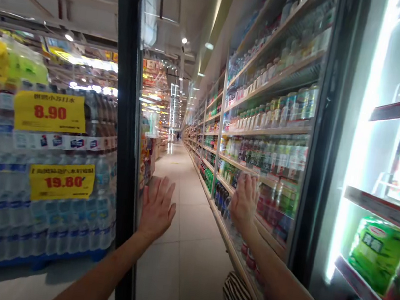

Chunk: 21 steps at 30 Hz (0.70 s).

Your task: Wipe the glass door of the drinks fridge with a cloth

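In front of me stands a swung-out cooler door with a black frame (124, 85) and a large glass pane (183, 267). My left hand (155, 209) is raised near the pane's left side, with straight fingers spread and nothing held. My right hand (245, 201) is up at the pane's right side, its fingers stretched upward and also holding nothing. Both palms face the glass; whether they touch it I cannot tell. Within the pane show shelves of cans and bottles (268, 112) and a tiled aisle (177, 176).
On the left are stacked packs of bottled water (26, 217) with yellow price signs (61, 181) on a blue pallet (39, 260). A lit cooler interior on the right has shelves (385, 211) bearing a green pack (377, 254). Striped cloth (237, 292) shows low in the glass.
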Motion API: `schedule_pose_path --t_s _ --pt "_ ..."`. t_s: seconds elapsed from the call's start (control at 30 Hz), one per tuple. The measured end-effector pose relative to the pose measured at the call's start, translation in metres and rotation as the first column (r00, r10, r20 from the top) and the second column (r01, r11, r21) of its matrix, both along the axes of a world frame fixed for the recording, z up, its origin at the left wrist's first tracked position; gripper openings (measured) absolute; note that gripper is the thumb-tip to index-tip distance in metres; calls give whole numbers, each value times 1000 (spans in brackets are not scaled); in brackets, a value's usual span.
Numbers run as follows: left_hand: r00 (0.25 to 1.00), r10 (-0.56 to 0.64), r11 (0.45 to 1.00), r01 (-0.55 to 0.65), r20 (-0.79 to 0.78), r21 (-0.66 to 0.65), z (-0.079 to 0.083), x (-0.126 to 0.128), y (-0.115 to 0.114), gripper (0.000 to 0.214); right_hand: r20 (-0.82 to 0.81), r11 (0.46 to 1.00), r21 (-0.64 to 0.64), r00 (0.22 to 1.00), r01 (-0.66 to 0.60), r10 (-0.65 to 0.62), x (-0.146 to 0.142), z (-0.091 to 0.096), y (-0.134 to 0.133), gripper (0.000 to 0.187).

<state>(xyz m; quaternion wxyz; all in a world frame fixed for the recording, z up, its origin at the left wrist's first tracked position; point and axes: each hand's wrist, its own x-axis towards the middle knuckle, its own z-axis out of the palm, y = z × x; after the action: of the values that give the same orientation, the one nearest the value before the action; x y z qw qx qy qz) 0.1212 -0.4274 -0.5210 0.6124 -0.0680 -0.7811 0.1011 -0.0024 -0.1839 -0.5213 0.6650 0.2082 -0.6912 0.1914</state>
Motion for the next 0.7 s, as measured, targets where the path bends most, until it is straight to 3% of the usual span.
schedule_pose_path --t_s 0.07,0.1,0.13,0.2,0.27,0.33,0.37,0.43,0.5,0.53,0.57,0.63,0.7 --pt "1000 -8 1000 8 6 17 -1 0 -1 69 6 967 251 999 -37 37 1 -7 3 64" --pt "1000 -15 1000 15 10 21 -2 0 -2 69 3 951 307 999 -43 44 -2 -9 9 64" --pt "1000 -23 1000 22 17 20 -2 0 -3 69 -4 958 283 999 -35 37 -7 -8 17 63" --pt "999 -35 999 35 28 11 -3 0 -5 69 -8 1000 12 1000 10 -10 -21 0 37 60" --pt "999 -38 999 38 21 0 -4 0 -4 70 10 958 -282 999 49 -48 -31 9 51 58" --pt "999 -31 1000 30 9 6 -4 0 0 70 26 945 -323 999 51 -45 -30 11 51 58" --pt "1000 -25 1000 24 4 11 -4 -1 3 70 32 972 -231 999 37 -30 -26 9 46 58" --pt "1000 -14 1000 14 9 18 -4 -1 7 69 30 995 95 999 -25 22 -14 2 31 57" --pt "1000 -9 1000 8 18 22 -3 0 9 66 14 937 343 998 -66 65 -8 -2 21 55" --pt "1000 -10 1000 10 19 21 -3 0 8 64 8 927 369 998 -66 68 -9 -1 22 55" --pt "1000 -15 1000 15 20 19 -2 1 7 63 8 945 323 999 -53 53 -13 2 27 54" --pt "999 -36 999 36 18 15 -2 1 5 62 40 996 87 999 -2 -2 -28 12 50 55" --pt "998 -58 998 58 15 21 -2 1 3 62 93 989 -147 995 32 -19 -47 24 81 55"
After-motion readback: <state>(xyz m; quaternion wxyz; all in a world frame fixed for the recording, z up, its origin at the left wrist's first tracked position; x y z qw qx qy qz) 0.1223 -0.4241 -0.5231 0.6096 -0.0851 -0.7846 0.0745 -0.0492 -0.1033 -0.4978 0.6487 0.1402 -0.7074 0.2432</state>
